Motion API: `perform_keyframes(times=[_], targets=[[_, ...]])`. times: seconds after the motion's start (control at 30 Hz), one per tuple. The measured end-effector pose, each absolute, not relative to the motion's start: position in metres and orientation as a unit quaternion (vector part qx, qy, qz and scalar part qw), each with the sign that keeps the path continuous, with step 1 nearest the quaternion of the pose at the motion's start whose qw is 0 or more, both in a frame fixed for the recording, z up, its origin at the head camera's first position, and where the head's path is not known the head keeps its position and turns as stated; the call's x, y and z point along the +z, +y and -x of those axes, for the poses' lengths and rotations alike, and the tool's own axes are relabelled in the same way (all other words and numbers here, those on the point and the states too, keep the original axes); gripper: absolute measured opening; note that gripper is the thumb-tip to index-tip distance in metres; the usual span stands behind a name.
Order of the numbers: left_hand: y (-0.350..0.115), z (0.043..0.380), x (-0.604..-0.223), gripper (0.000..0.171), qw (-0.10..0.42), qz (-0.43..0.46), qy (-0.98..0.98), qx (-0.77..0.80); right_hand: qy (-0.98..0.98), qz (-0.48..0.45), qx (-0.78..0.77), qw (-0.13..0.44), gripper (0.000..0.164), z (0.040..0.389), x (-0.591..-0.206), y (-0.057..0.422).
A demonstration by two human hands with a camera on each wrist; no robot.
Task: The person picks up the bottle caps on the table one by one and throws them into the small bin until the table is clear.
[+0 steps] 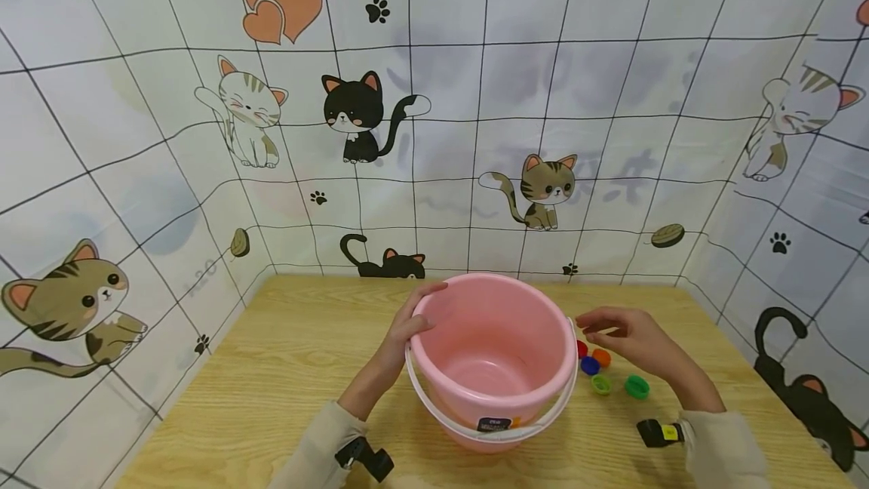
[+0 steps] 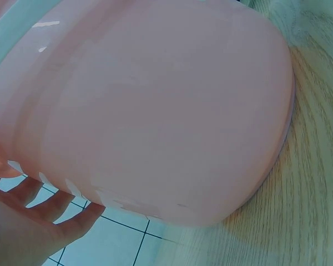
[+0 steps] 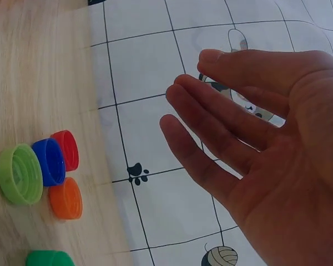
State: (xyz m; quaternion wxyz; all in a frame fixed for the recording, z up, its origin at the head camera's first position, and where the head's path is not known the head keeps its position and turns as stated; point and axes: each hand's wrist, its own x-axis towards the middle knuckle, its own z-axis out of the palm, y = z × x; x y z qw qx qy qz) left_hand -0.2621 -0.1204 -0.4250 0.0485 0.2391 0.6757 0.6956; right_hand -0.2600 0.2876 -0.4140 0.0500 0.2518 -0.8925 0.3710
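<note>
A pink bucket with a white handle hanging down its front stands on the wooden table. My left hand grips its left rim, thumb over the edge; in the left wrist view that hand's fingers lie along the outer wall. To the right of the bucket, my right hand hovers above several plastic bottle caps, fingers extended and holding nothing. Among the caps are a red one, a blue one, an orange one, a light green one and a green one.
The wooden table reaches back to a white sheet printed with grid lines and cartoon cats, which hangs behind and at both sides. Black wrist cameras are strapped over both light sleeves.
</note>
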Motion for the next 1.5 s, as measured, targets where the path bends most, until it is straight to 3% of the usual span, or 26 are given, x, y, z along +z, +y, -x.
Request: perform_keyframes(times=[1.5], targets=[[-0.120,0.264,-0.426,0.065,0.048,-0.244,0.681,0.689,-0.938,-0.136,0.316,-0.039,0.038,0.271,-0.453,0.334]])
